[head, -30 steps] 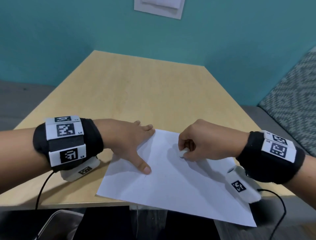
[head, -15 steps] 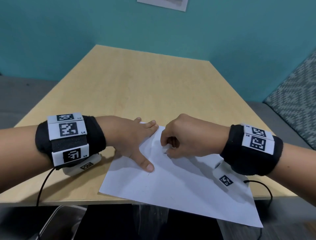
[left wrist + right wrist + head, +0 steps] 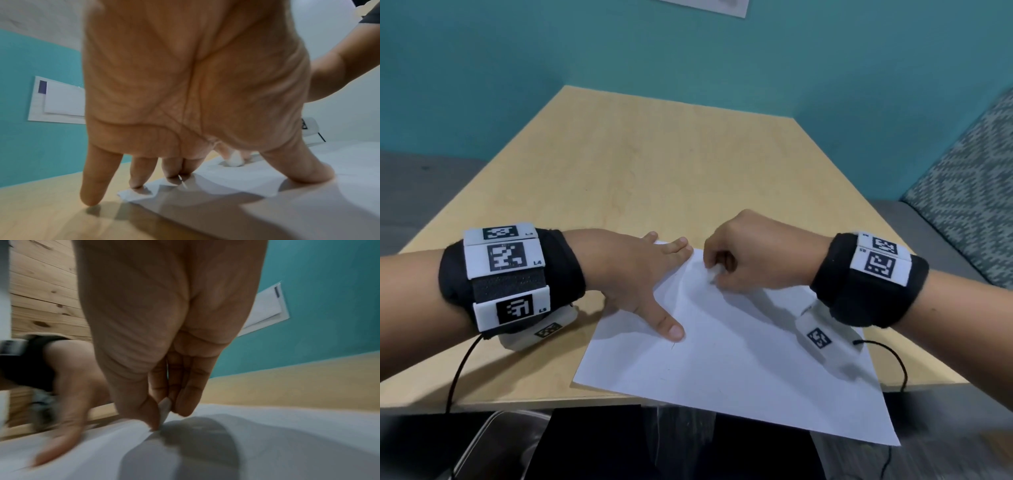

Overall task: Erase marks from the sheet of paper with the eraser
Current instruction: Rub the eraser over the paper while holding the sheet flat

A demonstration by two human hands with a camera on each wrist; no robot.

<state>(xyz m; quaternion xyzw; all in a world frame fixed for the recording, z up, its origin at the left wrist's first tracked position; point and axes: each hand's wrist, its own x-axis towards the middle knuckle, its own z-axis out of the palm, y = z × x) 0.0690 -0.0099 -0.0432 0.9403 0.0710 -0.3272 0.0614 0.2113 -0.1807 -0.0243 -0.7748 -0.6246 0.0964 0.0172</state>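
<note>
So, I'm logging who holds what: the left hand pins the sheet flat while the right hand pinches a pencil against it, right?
Not a pencil. The right hand pinches a small white eraser, as the left wrist view shows. The left hand does pin the sheet of paper flat.

The left hand [image 3: 633, 274] lay flat with fingers straight and spread, thumb [image 3: 667, 327] splayed toward the body, its fingertips [image 3: 135, 184] pressing down. The right hand [image 3: 753, 257] was curled into a loose fist, thumb and fingertips [image 3: 185, 408] pinching together and pointing down. Both forearms reached in from the sides, each wrist wrapped in a black band [image 3: 517, 277].
</note>
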